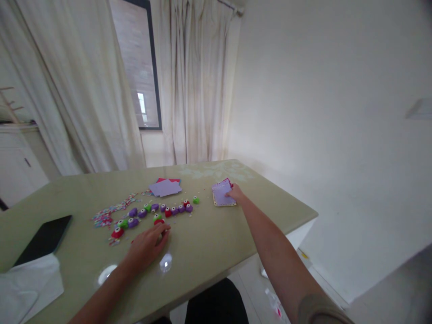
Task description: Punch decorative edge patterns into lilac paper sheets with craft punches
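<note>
Where the right hand is clamped on its edge, a rectangular lilac card stack with a pale, dotted border lies on, or just above, the glossy olive-green table; contact is unclear. The left hand, fingers and thumb apart, rests beside small red, green and purple eyed figures. Beyond stand cream fabric curtains and a plain white wall.

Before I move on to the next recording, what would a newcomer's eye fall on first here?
Most likely the red, green and purple toys with white eyes, loosely lined up across the table just beyond the left hand. Next, perhaps, the lilac card at the right hand, then the black device on the table's left side.
</note>
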A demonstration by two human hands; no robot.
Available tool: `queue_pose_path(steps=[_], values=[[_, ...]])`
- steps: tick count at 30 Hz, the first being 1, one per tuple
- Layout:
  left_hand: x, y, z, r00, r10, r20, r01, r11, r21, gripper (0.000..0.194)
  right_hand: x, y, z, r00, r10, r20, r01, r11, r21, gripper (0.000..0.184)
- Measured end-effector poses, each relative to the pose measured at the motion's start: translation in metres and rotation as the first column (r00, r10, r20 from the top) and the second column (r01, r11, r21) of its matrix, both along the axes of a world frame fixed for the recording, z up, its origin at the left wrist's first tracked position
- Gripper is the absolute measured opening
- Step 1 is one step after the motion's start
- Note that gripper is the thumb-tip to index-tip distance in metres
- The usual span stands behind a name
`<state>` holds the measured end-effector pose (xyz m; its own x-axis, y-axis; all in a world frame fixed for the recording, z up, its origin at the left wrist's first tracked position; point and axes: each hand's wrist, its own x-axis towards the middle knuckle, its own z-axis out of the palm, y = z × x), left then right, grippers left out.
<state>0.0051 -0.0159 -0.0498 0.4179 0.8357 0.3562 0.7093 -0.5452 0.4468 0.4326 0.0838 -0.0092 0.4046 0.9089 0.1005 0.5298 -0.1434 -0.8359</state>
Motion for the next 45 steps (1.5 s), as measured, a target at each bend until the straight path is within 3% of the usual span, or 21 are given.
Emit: queue_pose_path(steps=[4, 6, 8, 10, 11, 12, 15, 18, 22, 26, 29, 32, 40, 45], values=[[0.002, -0.006, 0.005, 0.987, 0.016, 0.159, -0.013, 1.000, -0.016, 0.029, -0.025, -0.023, 0.001, 0.973, 0.111, -0.205, -0.079, 0.984, 0.157, 0.043], [0.014, -0.014, 0.010, 0.968, 0.038, 0.249, -0.029, 0.999, -0.040, 0.033, -0.045, -0.041, -0.002, 0.931, 0.219, -0.292, -0.153, 0.961, 0.231, 0.052], [0.034, -0.022, 0.014, 0.942, 0.039, 0.333, -0.022, 0.998, -0.052, 0.039, -0.070, -0.063, -0.009, 0.869, 0.336, -0.363, -0.243, 0.930, 0.277, 0.048], [0.059, -0.029, 0.016, 0.816, 0.036, 0.577, 0.014, 0.996, -0.083, 0.060, -0.098, -0.085, -0.018, 0.798, 0.437, -0.415, -0.328, 0.892, 0.310, 0.048], [0.071, -0.032, 0.016, 0.732, 0.065, 0.679, 0.017, 0.993, -0.114, 0.065, -0.112, -0.095, -0.022, 0.764, 0.477, -0.434, -0.360, 0.874, 0.326, 0.049], [0.081, -0.034, 0.015, 0.707, 0.082, 0.703, 0.013, 0.992, -0.129, 0.060, -0.126, -0.104, -0.025, 0.734, 0.509, -0.449, -0.388, 0.858, 0.337, 0.049], [0.099, -0.039, 0.017, 0.673, 0.141, 0.726, -0.048, 0.988, -0.148, 0.041, -0.156, -0.119, -0.025, 0.681, 0.551, -0.482, -0.414, 0.833, 0.367, 0.045], [0.098, -0.044, 0.029, 0.645, 0.163, 0.747, -0.108, 0.987, -0.122, 0.035, -0.168, -0.121, -0.010, 0.665, 0.566, -0.487, -0.395, 0.820, 0.414, 0.039], [0.089, -0.052, 0.045, 0.624, 0.142, 0.769, -0.138, 0.988, -0.070, 0.042, -0.170, -0.125, 0.009, 0.653, 0.593, -0.471, -0.370, 0.793, 0.484, 0.050], [0.082, -0.063, 0.037, 0.610, 0.164, 0.775, -0.146, 0.985, -0.094, 0.055, -0.176, -0.141, 0.001, 0.641, 0.593, -0.487, -0.375, 0.796, 0.475, 0.068], [0.081, -0.064, 0.029, 0.615, 0.211, 0.760, -0.177, 0.976, -0.127, 0.040, -0.182, -0.145, -0.007, 0.661, 0.570, -0.488, -0.360, 0.811, 0.461, 0.048], [0.082, -0.057, 0.033, 0.627, 0.219, 0.748, -0.194, 0.973, -0.122, 0.035, -0.183, -0.139, -0.004, 0.693, 0.543, -0.475, -0.318, 0.821, 0.474, 0.035], [0.080, -0.050, 0.036, 0.649, 0.161, 0.744, -0.116, 0.987, -0.112, 0.030, -0.190, -0.144, -0.009, 0.732, 0.497, -0.466, -0.283, 0.844, 0.455, 0.029], [0.071, -0.044, 0.053, 0.663, 0.105, 0.741, -0.104, 0.993, -0.048, 0.038, -0.196, -0.142, 0.012, 0.745, 0.511, -0.429, -0.246, 0.808, 0.535, 0.030]])
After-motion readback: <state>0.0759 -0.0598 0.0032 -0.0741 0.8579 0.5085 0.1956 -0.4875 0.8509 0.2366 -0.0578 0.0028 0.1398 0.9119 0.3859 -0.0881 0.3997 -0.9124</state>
